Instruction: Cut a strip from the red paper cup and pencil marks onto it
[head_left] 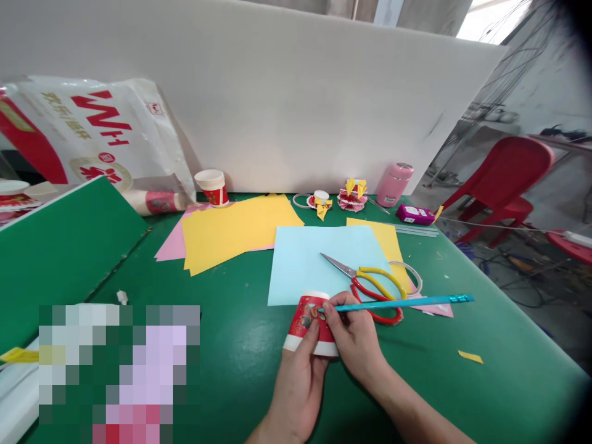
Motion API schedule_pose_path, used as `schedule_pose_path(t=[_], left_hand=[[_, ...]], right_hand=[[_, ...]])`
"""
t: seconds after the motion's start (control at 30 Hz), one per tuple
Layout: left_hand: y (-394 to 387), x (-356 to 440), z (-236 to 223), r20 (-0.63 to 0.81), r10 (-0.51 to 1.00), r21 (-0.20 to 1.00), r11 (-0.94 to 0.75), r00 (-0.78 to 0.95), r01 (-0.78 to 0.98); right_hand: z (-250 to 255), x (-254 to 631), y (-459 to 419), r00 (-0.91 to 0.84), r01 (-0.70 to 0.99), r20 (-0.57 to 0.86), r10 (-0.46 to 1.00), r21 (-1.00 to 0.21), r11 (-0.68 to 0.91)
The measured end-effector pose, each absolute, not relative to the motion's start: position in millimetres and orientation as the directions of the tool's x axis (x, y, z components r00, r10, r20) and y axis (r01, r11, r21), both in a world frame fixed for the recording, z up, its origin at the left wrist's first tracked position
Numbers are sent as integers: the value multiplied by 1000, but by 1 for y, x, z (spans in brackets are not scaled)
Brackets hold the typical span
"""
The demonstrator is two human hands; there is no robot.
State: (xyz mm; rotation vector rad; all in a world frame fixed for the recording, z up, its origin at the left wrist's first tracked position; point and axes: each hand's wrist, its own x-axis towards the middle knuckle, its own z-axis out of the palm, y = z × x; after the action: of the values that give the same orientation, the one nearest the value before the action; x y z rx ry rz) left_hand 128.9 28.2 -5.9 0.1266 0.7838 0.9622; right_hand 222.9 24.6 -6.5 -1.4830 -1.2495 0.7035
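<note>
My left hand [303, 379] is closed around a red and white printed paper cup [303, 311], its thumb pressed on the printed side. The cup's wider white end points toward me. In my right hand [358, 339] is a light blue pencil [407, 303], pinched between the fingers, its tip at the cup's red wall and its far end pointing right. Just beyond the hands lies a pair of scissors [356, 272] with red and yellow handles, partly on a light blue paper sheet [300, 265]. The pencil crosses over the scissor handles.
Yellow sheets [231, 228] and pink paper [171, 240] lie behind. Along the white board [300, 105] stand another paper cup [211, 187], decorated paper pieces [352, 196] and a pink bottle [394, 185]. A tape roll [419, 277] is at right; a plastic bag [120, 129] leans at left.
</note>
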Motion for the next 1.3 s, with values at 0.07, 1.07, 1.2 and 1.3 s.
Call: schedule_pose_path(t=[0.07, 1.07, 1.2, 1.3], left_hand=[[28, 129, -6, -536, 778, 432, 585, 327, -686], [26, 129, -5, -530, 784, 431, 578, 324, -693], [27, 129, -4, -533, 789, 440, 568, 307, -695], [27, 129, -5, -526, 787, 429, 573, 322, -698]], right_hand=[[-7, 223, 25, 286, 350, 180, 941, -934, 72], [-7, 220, 27, 292, 301, 171, 941, -950, 79], [-7, 220, 28, 294, 309, 168, 941, -948, 73], [-8, 221, 29, 286, 312, 179, 941, -946, 85]])
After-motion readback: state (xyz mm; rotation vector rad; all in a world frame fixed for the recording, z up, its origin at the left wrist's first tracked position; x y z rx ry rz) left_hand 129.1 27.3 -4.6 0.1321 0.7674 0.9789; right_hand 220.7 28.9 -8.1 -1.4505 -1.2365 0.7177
